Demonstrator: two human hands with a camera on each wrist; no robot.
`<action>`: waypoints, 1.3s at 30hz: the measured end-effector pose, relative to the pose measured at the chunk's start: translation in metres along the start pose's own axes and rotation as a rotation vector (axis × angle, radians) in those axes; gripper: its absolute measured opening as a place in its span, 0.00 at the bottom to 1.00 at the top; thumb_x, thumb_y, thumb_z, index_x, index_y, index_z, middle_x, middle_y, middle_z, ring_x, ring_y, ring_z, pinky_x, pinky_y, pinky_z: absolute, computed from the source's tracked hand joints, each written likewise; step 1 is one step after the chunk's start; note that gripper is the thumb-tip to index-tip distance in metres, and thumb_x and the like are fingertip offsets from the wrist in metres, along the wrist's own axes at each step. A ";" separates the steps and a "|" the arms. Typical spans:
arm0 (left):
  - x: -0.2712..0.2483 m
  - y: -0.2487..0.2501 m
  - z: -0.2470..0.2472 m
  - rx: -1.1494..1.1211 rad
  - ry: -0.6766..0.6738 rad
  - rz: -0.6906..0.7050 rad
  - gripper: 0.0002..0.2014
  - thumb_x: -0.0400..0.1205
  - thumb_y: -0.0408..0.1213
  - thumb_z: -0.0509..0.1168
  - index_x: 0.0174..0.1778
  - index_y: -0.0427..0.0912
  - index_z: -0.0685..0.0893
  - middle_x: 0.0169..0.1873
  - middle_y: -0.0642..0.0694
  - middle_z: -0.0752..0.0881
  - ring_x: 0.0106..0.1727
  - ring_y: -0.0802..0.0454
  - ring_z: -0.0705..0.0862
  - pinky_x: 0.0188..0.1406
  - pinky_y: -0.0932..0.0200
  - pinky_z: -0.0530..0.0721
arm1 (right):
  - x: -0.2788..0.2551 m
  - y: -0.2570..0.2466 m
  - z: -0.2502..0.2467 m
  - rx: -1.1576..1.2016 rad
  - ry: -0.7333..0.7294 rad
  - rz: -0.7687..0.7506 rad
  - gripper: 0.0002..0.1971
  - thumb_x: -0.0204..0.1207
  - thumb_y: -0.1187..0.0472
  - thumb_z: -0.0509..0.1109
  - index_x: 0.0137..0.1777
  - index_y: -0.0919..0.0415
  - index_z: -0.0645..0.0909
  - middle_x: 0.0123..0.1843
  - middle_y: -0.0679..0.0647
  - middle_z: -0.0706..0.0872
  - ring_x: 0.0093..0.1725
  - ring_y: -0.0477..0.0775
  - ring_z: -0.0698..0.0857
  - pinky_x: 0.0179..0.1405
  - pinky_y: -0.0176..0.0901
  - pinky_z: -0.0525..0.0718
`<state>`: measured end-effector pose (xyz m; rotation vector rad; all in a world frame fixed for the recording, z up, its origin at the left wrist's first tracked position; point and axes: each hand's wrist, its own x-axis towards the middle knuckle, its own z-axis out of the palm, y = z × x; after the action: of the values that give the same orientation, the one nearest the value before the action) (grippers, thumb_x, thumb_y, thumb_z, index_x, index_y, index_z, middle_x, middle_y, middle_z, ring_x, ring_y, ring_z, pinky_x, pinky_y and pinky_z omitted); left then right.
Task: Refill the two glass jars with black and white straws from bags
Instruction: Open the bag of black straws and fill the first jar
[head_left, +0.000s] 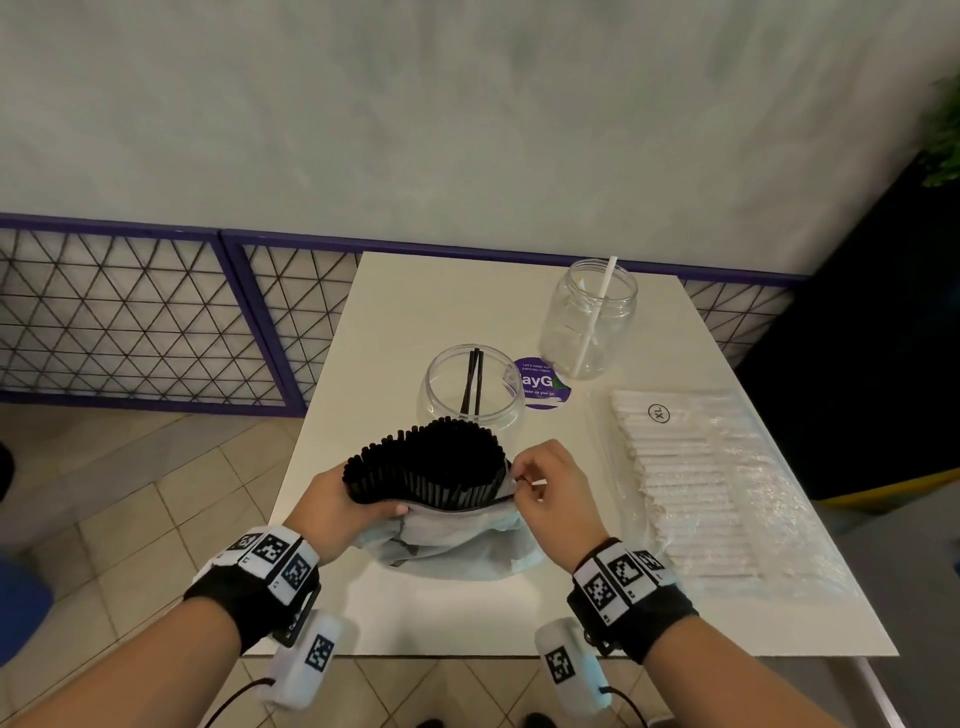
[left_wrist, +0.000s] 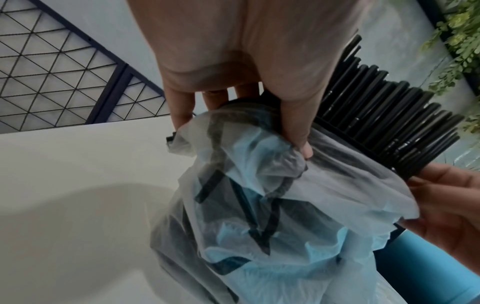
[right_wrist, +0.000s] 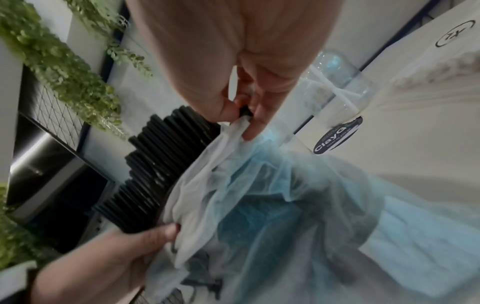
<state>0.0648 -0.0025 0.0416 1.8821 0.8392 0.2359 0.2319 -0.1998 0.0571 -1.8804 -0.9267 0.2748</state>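
Standing on tiled floor (head_left: 156, 499), white table (head_left: 415, 312) by mesh railing (head_left: 130, 322), left hand (head_left: 340, 501) gripping black straws (head_left: 431, 462), right hand (head_left: 550, 483) pinching bag (head_left: 457, 540)

White surface (head_left: 415, 312) carries round purple sticker (head_left: 540, 387). Purple-framed wire mesh panels (head_left: 130, 317) behind, against grey wall (head_left: 415, 104). Green foliage (head_left: 943, 135) at right. Tiled floor (head_left: 130, 493) below.

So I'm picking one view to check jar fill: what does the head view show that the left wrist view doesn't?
Only the head view shows the round jar holding a few black straws, the taller jar with one white straw, and the bag of white straws.

Only the left wrist view shows the left hand's fingers close up, gripping the bag.

Both show the black straw bundle in its thin plastic bag, held by the left hand and right hand.
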 end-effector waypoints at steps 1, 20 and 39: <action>0.000 0.000 0.001 0.002 -0.006 0.006 0.15 0.68 0.35 0.80 0.49 0.45 0.86 0.42 0.52 0.89 0.45 0.59 0.85 0.41 0.68 0.78 | -0.001 0.006 0.002 -0.070 -0.012 -0.032 0.14 0.69 0.79 0.62 0.42 0.58 0.79 0.46 0.49 0.76 0.45 0.43 0.78 0.44 0.25 0.76; 0.001 -0.010 -0.005 -0.060 -0.023 -0.036 0.15 0.69 0.35 0.79 0.49 0.49 0.85 0.46 0.50 0.89 0.51 0.54 0.86 0.54 0.58 0.82 | 0.009 0.004 0.013 0.257 -0.162 0.498 0.09 0.79 0.70 0.63 0.39 0.58 0.76 0.37 0.52 0.76 0.36 0.50 0.80 0.45 0.51 0.88; -0.003 -0.015 -0.004 0.044 -0.058 0.014 0.08 0.72 0.34 0.77 0.43 0.46 0.85 0.41 0.50 0.89 0.45 0.57 0.85 0.41 0.68 0.77 | -0.004 0.001 -0.005 0.135 -0.483 0.191 0.45 0.67 0.62 0.74 0.79 0.39 0.55 0.73 0.35 0.69 0.73 0.29 0.65 0.61 0.17 0.62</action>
<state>0.0539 0.0019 0.0314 1.9272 0.7981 0.1722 0.2326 -0.2061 0.0577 -1.8093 -1.0131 0.9151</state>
